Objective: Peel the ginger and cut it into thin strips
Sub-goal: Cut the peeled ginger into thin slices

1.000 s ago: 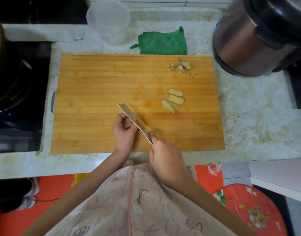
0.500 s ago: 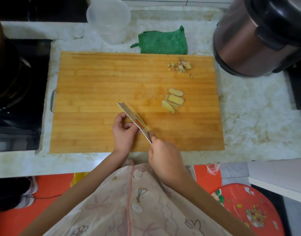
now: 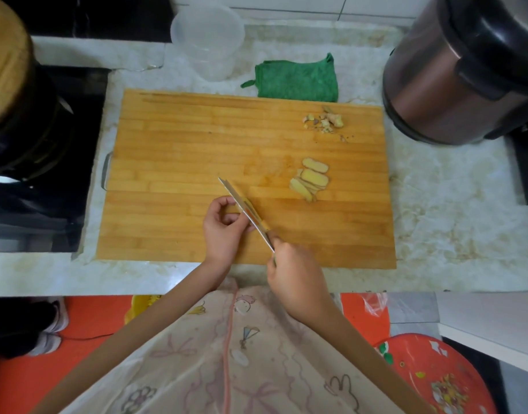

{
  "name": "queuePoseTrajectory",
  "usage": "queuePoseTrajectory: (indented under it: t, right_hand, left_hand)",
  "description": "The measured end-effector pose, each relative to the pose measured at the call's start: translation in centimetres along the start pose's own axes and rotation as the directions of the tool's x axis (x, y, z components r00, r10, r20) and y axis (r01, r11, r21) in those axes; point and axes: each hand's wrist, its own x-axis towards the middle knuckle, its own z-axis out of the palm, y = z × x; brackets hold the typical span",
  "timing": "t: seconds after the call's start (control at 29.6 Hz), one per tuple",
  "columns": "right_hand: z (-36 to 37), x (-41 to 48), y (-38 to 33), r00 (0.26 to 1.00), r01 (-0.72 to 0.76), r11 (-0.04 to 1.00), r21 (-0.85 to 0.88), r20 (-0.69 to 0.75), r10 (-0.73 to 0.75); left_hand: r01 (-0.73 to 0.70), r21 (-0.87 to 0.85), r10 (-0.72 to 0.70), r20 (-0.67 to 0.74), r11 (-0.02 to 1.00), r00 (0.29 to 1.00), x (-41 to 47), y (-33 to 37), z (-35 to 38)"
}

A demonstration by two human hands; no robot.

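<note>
1. Ginger (image 3: 258,217) and all its cuttings lie on the cutting board (image 3: 173,138), which spreads well beyond the fingers on every side.
2. The right hand (image 3: 295,279) is clenched round the handle of the knife (image 3: 242,204); the handle itself is hidden inside the fist.
3. The left hand (image 3: 224,231) has its fingers (image 3: 230,201) curled, with the tips against the left flat of the blade. Whether they pinch anything cannot be told, because the blade hides it.
4. The blade slants between the two hands, edge down, its tip just past the left fingertips.
5. A fanned stack of slices (image 3: 312,180) lies well to the right of the fingers. They are pale, flat pieces, not yet strips.
6. Peel scraps (image 3: 325,119) lie farther from the fingers, beyond the slices, so peeling looks finished.
7. The yellow bit showing on the blade's right side, just across from the left fingertips, is small. Slicing therefore seems near its end, and cutting the slices into thin strips is all left to do.
</note>
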Motion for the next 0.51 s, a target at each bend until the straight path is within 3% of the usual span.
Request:
queuePoseTrajectory:
  t: [0.51]
  right_hand:
    - [0.12, 0.55, 0.21, 1.000, 0.023, 1.000, 0.021, 0.004, -0.023]
  left_hand:
    - [-0.026, -0.012, 0.026, -0.021, 1.000, 0.999, 0.38, -1.02, -0.05]
